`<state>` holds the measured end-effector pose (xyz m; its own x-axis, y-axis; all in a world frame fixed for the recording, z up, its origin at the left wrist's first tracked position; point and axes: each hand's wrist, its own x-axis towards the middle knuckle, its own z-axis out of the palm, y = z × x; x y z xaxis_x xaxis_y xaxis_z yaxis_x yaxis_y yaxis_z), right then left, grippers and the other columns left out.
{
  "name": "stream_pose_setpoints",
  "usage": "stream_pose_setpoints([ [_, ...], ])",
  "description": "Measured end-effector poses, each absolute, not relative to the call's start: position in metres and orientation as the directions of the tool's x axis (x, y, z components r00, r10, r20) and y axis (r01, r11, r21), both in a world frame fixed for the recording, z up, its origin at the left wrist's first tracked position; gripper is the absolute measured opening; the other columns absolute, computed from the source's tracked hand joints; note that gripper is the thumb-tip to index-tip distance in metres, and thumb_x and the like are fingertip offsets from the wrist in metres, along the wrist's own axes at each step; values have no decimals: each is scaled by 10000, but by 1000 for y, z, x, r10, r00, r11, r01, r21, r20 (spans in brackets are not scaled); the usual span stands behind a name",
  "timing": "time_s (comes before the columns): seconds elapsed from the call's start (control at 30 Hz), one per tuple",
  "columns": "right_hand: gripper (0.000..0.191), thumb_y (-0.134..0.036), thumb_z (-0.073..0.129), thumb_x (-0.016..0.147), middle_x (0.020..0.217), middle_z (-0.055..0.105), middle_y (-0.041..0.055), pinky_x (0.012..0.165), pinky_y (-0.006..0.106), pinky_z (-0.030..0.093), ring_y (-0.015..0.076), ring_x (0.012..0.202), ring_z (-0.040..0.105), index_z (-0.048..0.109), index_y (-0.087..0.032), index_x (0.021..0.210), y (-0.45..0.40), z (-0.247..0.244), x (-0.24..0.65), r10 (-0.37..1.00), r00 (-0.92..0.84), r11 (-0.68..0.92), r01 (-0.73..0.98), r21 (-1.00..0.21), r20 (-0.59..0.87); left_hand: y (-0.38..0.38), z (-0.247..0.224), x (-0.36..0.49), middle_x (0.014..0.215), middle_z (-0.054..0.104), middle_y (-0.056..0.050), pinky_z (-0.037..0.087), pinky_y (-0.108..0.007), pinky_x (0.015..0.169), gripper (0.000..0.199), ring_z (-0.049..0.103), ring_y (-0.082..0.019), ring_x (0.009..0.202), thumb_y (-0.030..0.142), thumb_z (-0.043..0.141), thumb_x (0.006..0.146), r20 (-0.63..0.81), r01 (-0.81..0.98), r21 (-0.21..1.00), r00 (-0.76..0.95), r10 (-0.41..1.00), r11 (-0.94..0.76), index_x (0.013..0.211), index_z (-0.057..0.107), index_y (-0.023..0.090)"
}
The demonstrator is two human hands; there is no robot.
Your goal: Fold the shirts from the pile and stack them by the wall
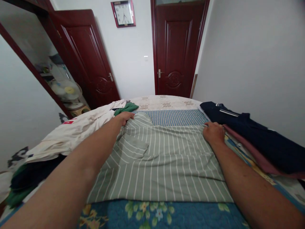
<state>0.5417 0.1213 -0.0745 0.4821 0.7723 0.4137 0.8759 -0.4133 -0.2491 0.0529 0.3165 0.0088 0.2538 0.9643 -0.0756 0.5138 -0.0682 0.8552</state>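
Observation:
A sage-green garment with white stripes, by its short sleeve a shirt (171,171), lies spread across the table in front of me. My left hand (125,118) is closed on its far left edge, near the sleeve. At the far right corner, my right hand (214,132) pinches the fabric between thumb and fingers. Small wrinkles cross the middle of the shirt, and its near edge runs fairly straight. Under it shows a blue quilted cloth with flowers (159,216), and beyond it a blue striped cloth (178,117).
White and cream clothes (78,133) are heaped at the left, with a green piece (126,108) behind. Folded clothes are stacked at the right, a navy garment (228,121) on top. A patterned tablecloth (164,101) covers the far end. Dark red doors and a fan (69,90) stand beyond.

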Motion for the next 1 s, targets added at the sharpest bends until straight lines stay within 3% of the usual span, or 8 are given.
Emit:
stream_pose_setpoints([
  [0.13, 414, -250, 511, 953, 1156, 706, 189, 956, 414, 434, 329, 1107, 615, 764, -153, 1265, 124, -78, 545, 749, 471, -393, 882, -260, 466, 314, 24, 50, 1078, 808, -115, 639, -430, 763, 793, 775, -291, 844, 162, 786, 689, -213, 381, 917, 218, 953, 118, 1468, 663, 240],
  [0.23, 403, -269, 502, 951, 1119, 709, 185, 950, 410, 434, 318, 1067, 612, 766, -137, 1224, 125, -80, 547, 721, 469, -364, 883, -297, 510, 306, 33, 47, 1157, 796, -102, 616, -389, 790, 911, 753, -252, 879, 122, 772, 681, -198, 274, 954, 271, 942, 121, 1561, 597, 281],
  [0.37, 410, -300, 488, 948, 1078, 704, 182, 952, 421, 441, 317, 1031, 596, 767, -124, 1191, 122, -76, 549, 663, 467, -296, 882, -367, 586, 288, 39, 42, 1211, 779, -78, 564, -347, 749, 831, 722, -259, 991, 214, 791, 717, -96, 360, 933, 272, 957, -9, 1524, 626, 328],
  [0.53, 399, -308, 488, 930, 1087, 694, 188, 1004, 451, 434, 321, 1049, 574, 762, -115, 1147, 112, -56, 547, 603, 485, -212, 863, -459, 633, 260, 46, 36, 1188, 780, -99, 540, -338, 764, 670, 713, -253, 1006, 292, 838, 697, -73, 308, 951, 263, 962, -12, 1356, 726, 240],
  [0.77, 404, -349, 559, 892, 1181, 736, 153, 980, 396, 453, 291, 1059, 618, 799, -190, 1175, 87, -20, 542, 579, 618, -253, 756, -604, 532, 221, 68, 31, 963, 781, -79, 520, -323, 744, 521, 688, -184, 786, 265, 864, 719, 67, 190, 974, 289, 955, -126, 1224, 784, 166],
  [1.0, 399, -409, 663, 839, 1061, 769, 98, 849, 397, 496, 274, 879, 655, 818, -244, 1167, 41, 4, 547, 548, 706, -271, 657, -704, 448, 166, 80, 29, 1029, 804, -99, 557, -355, 831, 440, 724, -216, 875, 291, 816, 780, 245, 185, 939, 227, 943, -289, 1194, 765, 152],
])
